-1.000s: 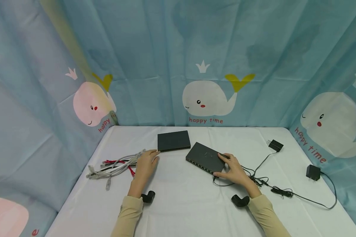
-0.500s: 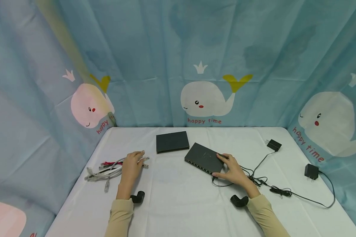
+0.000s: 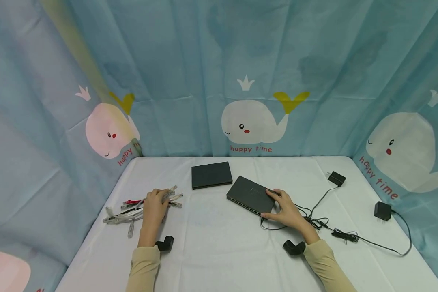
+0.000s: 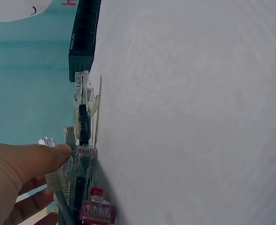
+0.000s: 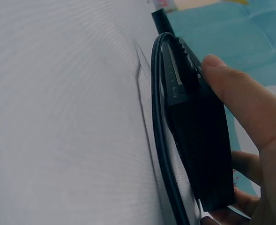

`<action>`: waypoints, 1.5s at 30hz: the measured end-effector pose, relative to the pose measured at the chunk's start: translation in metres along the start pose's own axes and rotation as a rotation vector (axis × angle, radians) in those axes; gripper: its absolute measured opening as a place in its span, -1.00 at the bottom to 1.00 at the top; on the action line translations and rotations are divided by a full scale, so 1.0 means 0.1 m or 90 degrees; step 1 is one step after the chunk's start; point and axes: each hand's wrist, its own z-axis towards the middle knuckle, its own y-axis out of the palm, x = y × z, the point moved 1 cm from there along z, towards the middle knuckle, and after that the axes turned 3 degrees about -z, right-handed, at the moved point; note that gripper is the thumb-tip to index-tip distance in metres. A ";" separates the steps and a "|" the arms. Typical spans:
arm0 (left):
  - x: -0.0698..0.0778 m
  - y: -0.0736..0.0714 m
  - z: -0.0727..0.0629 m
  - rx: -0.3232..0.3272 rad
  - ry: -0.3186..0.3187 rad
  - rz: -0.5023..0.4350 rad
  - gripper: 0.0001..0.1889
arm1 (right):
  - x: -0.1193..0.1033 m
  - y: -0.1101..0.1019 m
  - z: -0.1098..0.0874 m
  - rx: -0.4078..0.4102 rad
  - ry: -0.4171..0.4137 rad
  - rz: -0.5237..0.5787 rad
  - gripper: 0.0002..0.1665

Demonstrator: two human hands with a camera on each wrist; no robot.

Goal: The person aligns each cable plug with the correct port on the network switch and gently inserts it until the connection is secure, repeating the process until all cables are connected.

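Note:
My left hand [image 3: 154,206] is at a bundle of network cables [image 3: 121,218] on the left of the table. In the left wrist view, its thumb and fingers pinch a grey network cable [image 4: 63,205] just behind its plug, among several clear plugs and a red one [image 4: 98,211]. My right hand [image 3: 286,209] grips the right end of a black network switch [image 3: 250,194], thumb on the port side and fingers at the far edge. A black power lead [image 5: 157,117] is plugged into that switch, as the right wrist view shows.
Another black network switch [image 3: 211,175] lies farther back, left of the gripped one. Two black power adapters [image 3: 337,179] with tangled leads [image 3: 346,235] lie at the right. A whale-print curtain [image 3: 190,81] surrounds the white table [image 3: 219,251].
My left hand has moved left from beside the far switch onto the cable bundle, and its thumb and fingers have closed on a grey cable. The right hand has kept its grip.

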 end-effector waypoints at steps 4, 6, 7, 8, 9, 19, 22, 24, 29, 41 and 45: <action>-0.03 0.00 -0.02 0.005 -0.013 0.000 -0.73 | 0.00 0.01 0.00 -0.001 -0.005 -0.003 0.06; -0.03 0.00 -0.03 0.013 -0.012 -0.002 -0.75 | -0.01 0.00 0.00 0.000 -0.008 -0.004 0.06; -0.02 0.00 -0.03 0.019 -0.010 -0.003 -0.75 | -0.01 0.00 0.00 0.001 -0.008 -0.004 0.06; -0.02 0.00 -0.04 0.024 -0.009 -0.004 -0.75 | -0.01 0.00 0.00 0.002 -0.009 -0.003 0.06; -0.02 0.00 -0.04 0.027 -0.008 -0.005 -0.75 | -0.01 0.00 0.00 0.003 -0.009 -0.002 0.06; 0.04 -0.06 -0.13 0.056 0.020 -0.019 -0.73 | 0.00 -0.01 0.00 0.001 -0.002 0.001 0.06; 0.06 -0.08 -0.18 0.065 0.024 -0.021 -0.72 | 0.00 -0.01 -0.01 0.000 -0.002 0.002 0.05; 0.07 -0.10 -0.20 0.066 0.024 -0.018 -0.72 | 0.00 -0.01 -0.01 -0.001 -0.001 0.002 0.05; 0.10 -0.12 -0.27 0.070 0.036 0.005 -0.71 | 0.01 0.00 0.00 -0.003 0.000 0.005 0.05; 0.16 -0.18 -0.40 0.087 0.059 0.009 -0.70 | 0.00 0.01 0.01 -0.007 0.003 0.007 0.05; 0.20 -0.20 -0.42 0.101 0.063 0.000 -0.72 | 0.01 0.01 0.00 -0.006 0.002 0.003 0.06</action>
